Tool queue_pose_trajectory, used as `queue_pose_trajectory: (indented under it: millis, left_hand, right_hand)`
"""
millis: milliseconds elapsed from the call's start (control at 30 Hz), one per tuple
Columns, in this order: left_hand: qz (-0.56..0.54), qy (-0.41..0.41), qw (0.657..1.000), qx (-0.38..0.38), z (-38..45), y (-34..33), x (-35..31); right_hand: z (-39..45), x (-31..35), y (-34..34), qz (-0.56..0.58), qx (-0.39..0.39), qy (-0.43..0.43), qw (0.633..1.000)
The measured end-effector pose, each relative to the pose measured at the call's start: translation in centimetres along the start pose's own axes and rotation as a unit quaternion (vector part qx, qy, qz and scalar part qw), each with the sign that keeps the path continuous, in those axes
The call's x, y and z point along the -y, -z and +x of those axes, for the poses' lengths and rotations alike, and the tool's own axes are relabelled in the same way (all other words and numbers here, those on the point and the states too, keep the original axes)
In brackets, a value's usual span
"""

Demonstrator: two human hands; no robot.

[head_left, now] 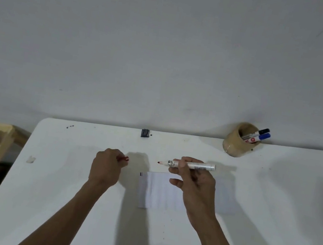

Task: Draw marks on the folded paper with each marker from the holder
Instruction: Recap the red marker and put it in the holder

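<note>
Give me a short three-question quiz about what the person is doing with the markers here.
1. True or false: the marker in the right hand has its cap off.
2. What does the left hand hold? A) a blue pen B) a red cap C) scissors
3. Fill in: the holder by the wall contains markers with a black cap and a ____ cap.

Key
1. True: its red tip is bare, pointing left, above the folded paper on the table.
2. B.
3. Blue.
</note>
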State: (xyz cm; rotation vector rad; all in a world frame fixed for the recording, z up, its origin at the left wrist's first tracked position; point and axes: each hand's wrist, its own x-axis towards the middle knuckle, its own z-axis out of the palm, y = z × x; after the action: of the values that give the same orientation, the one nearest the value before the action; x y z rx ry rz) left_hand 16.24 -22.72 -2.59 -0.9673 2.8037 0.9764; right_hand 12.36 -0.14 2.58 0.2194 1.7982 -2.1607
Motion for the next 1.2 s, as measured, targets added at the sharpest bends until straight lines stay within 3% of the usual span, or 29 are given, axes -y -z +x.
queue_pose_trajectory:
  millis: [67,167,267,400,900,1200]
  left_hand:
    - [-0.154,0.003,0.988,-0.008,-1.9,1.3,-1.4]
    - [-0.345,0.013,0.938,0.002,-4.7,2.8,-3.6]
    - [-0.433,0.003,0.901,0.014,-6.8,3.7,-5.0]
    - [-0.447,-0.023,0.893,0.041,-8.3,4.3,-5.0]
    - [-0.354,-0.118,0.924,0.089,-9.4,5.2,-4.4]
    - [-0.401,-0.121,0.9,0.122,-9.8,4.2,-5.3]
  right_hand:
    - [-0.6,1.1,-0.9,0.008,-0.007,0.023,1.0]
    - [-1.7,2.6,-2.1,0.009,-0.017,0.069,0.997]
    - [-3.0,3.5,-3.0,-0.015,-0.01,0.115,0.993]
    - [-4.6,3.7,-3.6,-0.043,-0.005,0.137,0.99]
    - [-6.4,4.0,-3.1,-0.131,-0.008,0.158,0.979]
    - [-6.9,4.5,-1.3,-0.134,-0.018,0.141,0.981]
